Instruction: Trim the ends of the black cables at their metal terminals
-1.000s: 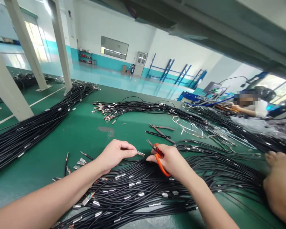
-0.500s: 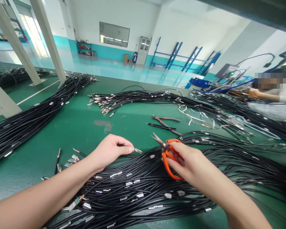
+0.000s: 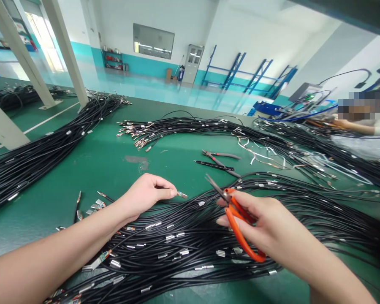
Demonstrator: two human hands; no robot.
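My left hand [image 3: 153, 189] pinches a black cable near its end; the stripped tip with thin wires and a silvery piece [image 3: 182, 194] sticks out past my fingertips. My right hand [image 3: 256, 215] is closed around orange-handled scissors [image 3: 240, 230], their blades [image 3: 215, 185] nearly together and pointing up and left, apart from the cable tip. Beneath both hands spreads a thick bundle of black cables [image 3: 202, 236] with silvery labels or sleeves along it. Several exposed cable ends [image 3: 96, 207] lie by my left forearm.
Red-and-grey cutting pliers [image 3: 221, 156] and a black pen-like tool [image 3: 213, 165] lie ahead on the green table [image 3: 114, 169]. More cable bundles [image 3: 190, 126] stretch behind and to the left [image 3: 50, 143]. Pale posts [image 3: 66, 50] rise at left. A co-worker [image 3: 361, 122] sits at far right.
The scissors have turned in my right hand, their blades closing and handles swinging down to the right. My left hand still pinches the cable, nearly in place.
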